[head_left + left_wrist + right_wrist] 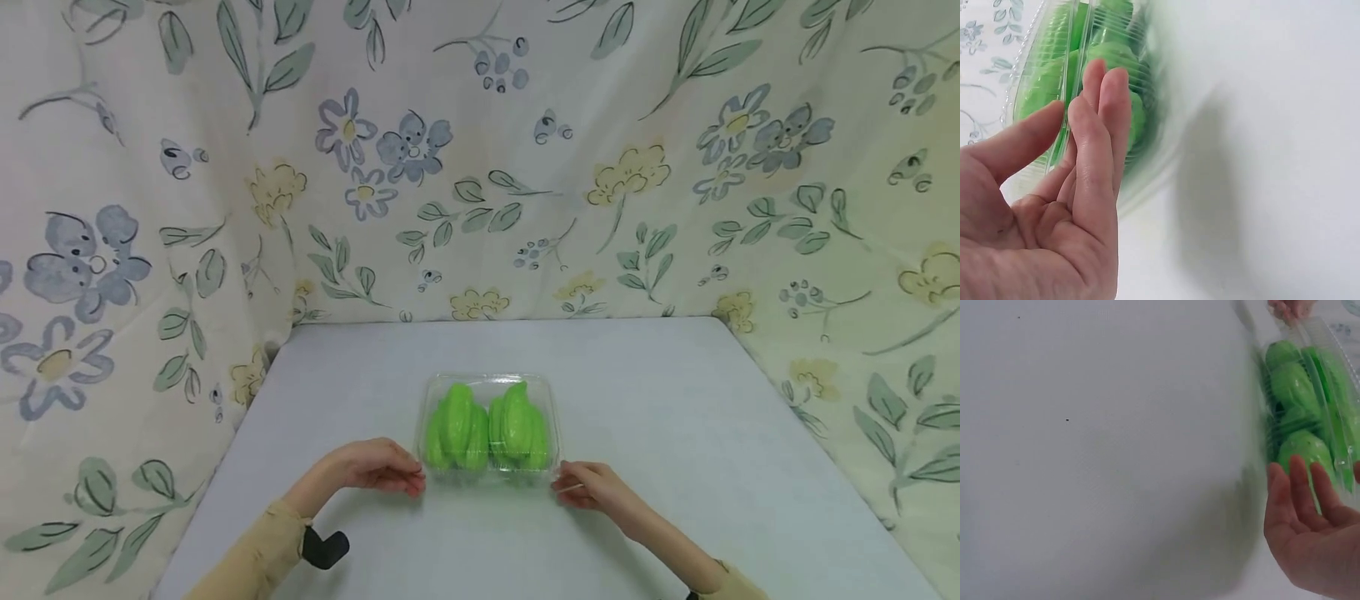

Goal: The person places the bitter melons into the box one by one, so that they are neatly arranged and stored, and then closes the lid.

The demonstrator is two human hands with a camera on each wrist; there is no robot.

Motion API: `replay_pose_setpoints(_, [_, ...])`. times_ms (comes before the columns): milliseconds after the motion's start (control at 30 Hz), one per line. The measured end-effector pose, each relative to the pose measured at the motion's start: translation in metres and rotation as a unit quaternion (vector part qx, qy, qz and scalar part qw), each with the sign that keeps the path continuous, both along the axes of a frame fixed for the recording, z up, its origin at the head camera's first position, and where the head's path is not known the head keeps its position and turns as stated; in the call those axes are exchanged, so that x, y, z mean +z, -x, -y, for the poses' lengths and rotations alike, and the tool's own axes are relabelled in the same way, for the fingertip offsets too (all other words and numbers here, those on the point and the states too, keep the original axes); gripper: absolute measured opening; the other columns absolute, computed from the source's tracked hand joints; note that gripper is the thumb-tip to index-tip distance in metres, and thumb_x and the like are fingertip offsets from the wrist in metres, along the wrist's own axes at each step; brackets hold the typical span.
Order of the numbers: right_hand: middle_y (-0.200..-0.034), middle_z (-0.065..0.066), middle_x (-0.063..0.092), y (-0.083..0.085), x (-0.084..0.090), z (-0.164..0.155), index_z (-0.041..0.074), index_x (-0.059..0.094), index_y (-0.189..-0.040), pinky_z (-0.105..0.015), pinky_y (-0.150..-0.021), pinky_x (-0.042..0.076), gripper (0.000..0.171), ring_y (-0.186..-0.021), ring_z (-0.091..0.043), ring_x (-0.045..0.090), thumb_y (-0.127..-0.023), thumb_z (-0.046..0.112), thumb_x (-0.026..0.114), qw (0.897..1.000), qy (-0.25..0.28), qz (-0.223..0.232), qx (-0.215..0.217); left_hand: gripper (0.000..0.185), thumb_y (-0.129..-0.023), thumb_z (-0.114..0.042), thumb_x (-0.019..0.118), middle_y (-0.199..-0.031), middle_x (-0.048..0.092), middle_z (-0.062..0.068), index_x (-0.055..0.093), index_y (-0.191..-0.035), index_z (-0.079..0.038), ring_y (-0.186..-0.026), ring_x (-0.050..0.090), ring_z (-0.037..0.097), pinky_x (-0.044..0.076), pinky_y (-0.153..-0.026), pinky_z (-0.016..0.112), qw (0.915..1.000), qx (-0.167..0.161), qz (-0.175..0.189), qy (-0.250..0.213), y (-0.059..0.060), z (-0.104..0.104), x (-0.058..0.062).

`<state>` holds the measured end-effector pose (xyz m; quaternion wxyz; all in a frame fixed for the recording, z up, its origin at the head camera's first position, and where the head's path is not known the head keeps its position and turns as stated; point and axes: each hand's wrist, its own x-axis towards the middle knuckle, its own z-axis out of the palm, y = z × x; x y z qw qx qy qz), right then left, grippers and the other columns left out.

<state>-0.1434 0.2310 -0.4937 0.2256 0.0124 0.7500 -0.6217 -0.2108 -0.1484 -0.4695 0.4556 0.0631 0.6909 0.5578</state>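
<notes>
We see the clear clamshell box (pixel 488 429) of green fruit-like pieces sitting on the grey table (pixel 675 400), with the left hand (pixel 375 468) and right hand (pixel 592 487) flanking its near corners, fingers relaxed and gripping nothing, seemingly just touching its sides.

Clear box (pixel 488 385) with ribbed, colourless walls; bright green fruit (pixel 486 425) inside. Desk (pixel 675 400) plain pale grey-white. Cloth (pixel 480 158) behind and at both sides cream, printed with grey-blue flowers, pale yellow flowers, sage-green leaves and thin dark stems. Sleeves (pixel 270 542) beige; strap (pixel 325 548) at the left wrist black.
</notes>
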Motion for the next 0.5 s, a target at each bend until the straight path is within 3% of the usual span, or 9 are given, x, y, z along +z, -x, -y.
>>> replay_pose_setpoints(100, [-0.099,-0.01,0.071,0.007,-0.003,0.001,-0.015,0.056,-0.116,-0.027,-0.081,0.054,0.052,-0.089,-0.012,0.068,-0.097,0.033,0.049,1.0,0.017,-0.017,-0.003,0.03,-0.095,-0.014,0.054,-0.088,0.074,0.006,0.065,-0.108,0.011,-0.081,0.07,0.01,0.053,-0.07,0.019,0.9997,0.02,-0.01,-0.001,0.007,-0.006,0.001])
replay_pose_setpoints(267, [-0.1,-0.015,0.07,0.023,-0.002,0.004,-0.016,0.056,-0.114,-0.024,-0.079,0.054,0.047,-0.085,-0.008,0.067,-0.099,0.028,0.049,0.998,0.004,-0.029,-0.059,0.035,-0.096,-0.011,0.049,-0.082,0.073,0.004,0.057,-0.115,0.018,-0.076,0.07,0.008,0.052,-0.066,0.016,0.9972,0.07,-0.022,-0.014,0.022,-0.021,-0.003])
replay_pose_setpoints(500, [-0.089,-0.006,0.071,0.035,0.008,0.009,-0.017,0.053,-0.119,-0.019,-0.068,0.051,0.047,-0.074,-0.004,0.066,-0.1,0.025,0.047,0.994,0.006,0.004,-0.112,0.038,-0.096,-0.008,0.048,-0.079,0.073,0.002,0.05,-0.121,0.021,-0.071,0.07,0.008,0.051,-0.063,0.015,0.9888,0.14,-0.041,-0.031,0.031,-0.034,-0.009])
